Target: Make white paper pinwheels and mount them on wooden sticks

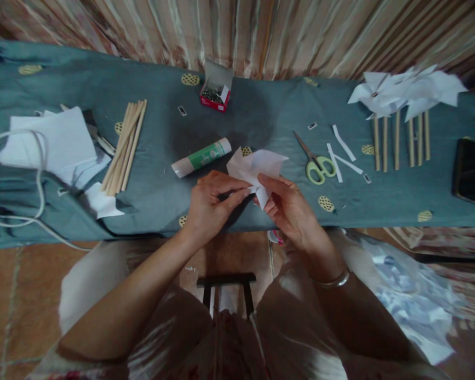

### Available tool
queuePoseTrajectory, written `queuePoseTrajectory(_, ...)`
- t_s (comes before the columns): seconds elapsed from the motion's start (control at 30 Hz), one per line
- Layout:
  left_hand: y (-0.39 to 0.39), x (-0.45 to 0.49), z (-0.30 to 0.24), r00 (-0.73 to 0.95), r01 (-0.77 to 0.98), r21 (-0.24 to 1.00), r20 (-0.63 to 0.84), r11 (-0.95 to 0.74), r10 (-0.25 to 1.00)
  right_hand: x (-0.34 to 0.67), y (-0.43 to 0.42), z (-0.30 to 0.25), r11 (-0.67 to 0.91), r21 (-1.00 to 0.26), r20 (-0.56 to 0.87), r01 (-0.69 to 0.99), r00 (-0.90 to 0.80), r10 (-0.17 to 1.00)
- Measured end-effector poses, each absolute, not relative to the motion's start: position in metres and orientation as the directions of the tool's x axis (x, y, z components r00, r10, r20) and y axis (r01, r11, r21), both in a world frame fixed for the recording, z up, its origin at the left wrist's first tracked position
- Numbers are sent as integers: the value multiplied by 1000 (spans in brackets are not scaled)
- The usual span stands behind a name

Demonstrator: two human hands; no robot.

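Both my hands hold a folded white paper piece (257,164) just above the near edge of the blue cloth-covered table (261,105). My left hand (211,203) pinches its lower left part between thumb and fingers. My right hand (288,208) grips its lower right flap, fingers closed, a metal bangle on the wrist. A glue stick (201,157) lies just beyond my left hand. Green-handled scissors (315,161) lie to the right of the paper.
A bundle of wooden sticks (124,145) and white paper sheets (53,140) lie at the left, with a white cable. A red box of pins (216,92) stands at the back. Finished paper pinwheels on sticks (404,113), paper strips and a black phone (471,170) are at right.
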State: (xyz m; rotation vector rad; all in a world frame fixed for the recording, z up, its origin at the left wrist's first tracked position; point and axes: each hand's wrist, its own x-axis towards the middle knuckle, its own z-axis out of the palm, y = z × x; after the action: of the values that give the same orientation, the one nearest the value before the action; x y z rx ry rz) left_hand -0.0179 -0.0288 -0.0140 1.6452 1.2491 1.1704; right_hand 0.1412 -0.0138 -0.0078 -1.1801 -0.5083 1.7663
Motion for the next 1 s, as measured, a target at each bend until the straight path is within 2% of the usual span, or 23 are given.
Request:
queuePoseTrajectory(0.1, -28, -19, -13, 130, 316, 900, 272, -300, 953, 141, -12, -12, -509, -744, -521, -434, -101, 848)
queuePoseTrajectory(0.37, -23, -25, -18, 34, 408, 874, 276, -266, 961, 135, -15, -8, -477, -726, -484, -495, -125, 866)
queuePoseTrajectory(1.0, -20, -22, -12, 73, 478, 860, 164, -179, 984, 135, -18, -7, -458, -743, -476, -488, -95, 874)
